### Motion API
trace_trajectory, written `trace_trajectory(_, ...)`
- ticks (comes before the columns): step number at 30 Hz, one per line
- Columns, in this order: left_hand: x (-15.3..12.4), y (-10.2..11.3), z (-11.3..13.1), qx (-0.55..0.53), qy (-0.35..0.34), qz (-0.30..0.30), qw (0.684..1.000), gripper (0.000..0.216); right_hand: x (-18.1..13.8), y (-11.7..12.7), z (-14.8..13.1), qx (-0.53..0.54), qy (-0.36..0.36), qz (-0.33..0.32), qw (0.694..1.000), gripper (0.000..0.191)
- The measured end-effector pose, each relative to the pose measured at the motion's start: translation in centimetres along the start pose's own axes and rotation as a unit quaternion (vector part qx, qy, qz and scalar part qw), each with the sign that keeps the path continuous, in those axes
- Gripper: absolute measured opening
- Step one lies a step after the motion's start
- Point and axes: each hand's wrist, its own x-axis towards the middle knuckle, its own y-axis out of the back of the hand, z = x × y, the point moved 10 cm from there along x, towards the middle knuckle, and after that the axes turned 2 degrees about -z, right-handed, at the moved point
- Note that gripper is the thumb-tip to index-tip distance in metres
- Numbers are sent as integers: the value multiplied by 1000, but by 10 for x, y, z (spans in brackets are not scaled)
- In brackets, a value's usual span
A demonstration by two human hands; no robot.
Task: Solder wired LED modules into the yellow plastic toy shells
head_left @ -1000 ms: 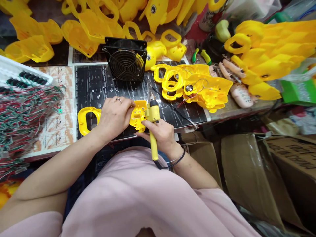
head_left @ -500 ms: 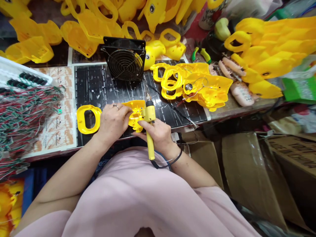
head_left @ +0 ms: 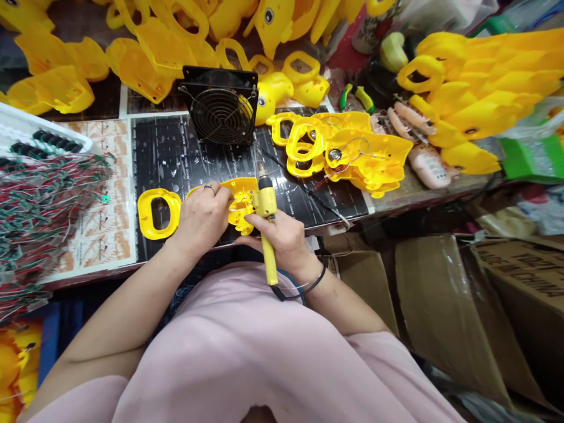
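Observation:
A yellow soldering gun [head_left: 267, 202] is gripped in my right hand [head_left: 284, 238], thumb along its body and its metal tip pointing away from me. The fingers of my right hand also reach below the edge of a hollow yellow plastic shell half [head_left: 241, 202]. My left hand [head_left: 205, 211], with a ring on one finger, rests over the left part of this shell, its fingertips pinched together at the inside; what they pinch is hidden. The shell's looped handle end [head_left: 158, 214] shows left of that hand. A black cord [head_left: 304, 291] runs from the gun's lower end past my right wrist.
A black fan [head_left: 220, 106] stands behind the hands. More yellow shells with wires and round metal parts [head_left: 348, 147] are stacked to the right. Bundles of red and green wires [head_left: 53, 217] lie at left, beside a white tray [head_left: 66, 126]. Cardboard boxes [head_left: 432, 311] stand below right.
My left hand has shifted very slightly left on the shell. The right hand and the soldering gun stay nearly still; the whole view has moved a little.

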Motion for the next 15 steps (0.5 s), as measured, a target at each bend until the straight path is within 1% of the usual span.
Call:
trace_trajectory(3, -2, 0, 0, -2, -10, 4, 1000, 17, 0, 23, 8, 76, -2, 32, 997, 41)
trace_trajectory(5, -3, 0, 2, 11, -22, 10, 1000, 19, -1, 45, 14, 111, -7, 50, 993, 51)
trace_trajectory(7, -4, -1, 2, 23, -22, 15, 999, 20, -2, 68, 20, 110, -28, 65, 991, 64)
trace_trajectory(8, -4, -1, 2, 26, -20, 16, 999, 21, -3, 79, 22, 97, -40, 73, 992, 67)
trace_trajectory(9, -4, -2, 1, 26, -16, 14, 999, 21, -3, 88, 22, 80, -50, 80, 992, 65)
trace_trajectory(11, -3, -3, 0, 13, -6, 3, 1000, 21, -2, 96, 17, 55, -49, 71, 995, 49)
trace_trajectory(13, -1, -5, 0, 1, 3, -16, 1000, 21, 1, 90, 9, 47, -27, 38, 998, 36)
trace_trajectory(15, 1, -7, 0, 9, 9, -36, 999, 20, 2, 82, 1, 54, 1, 19, 998, 29)
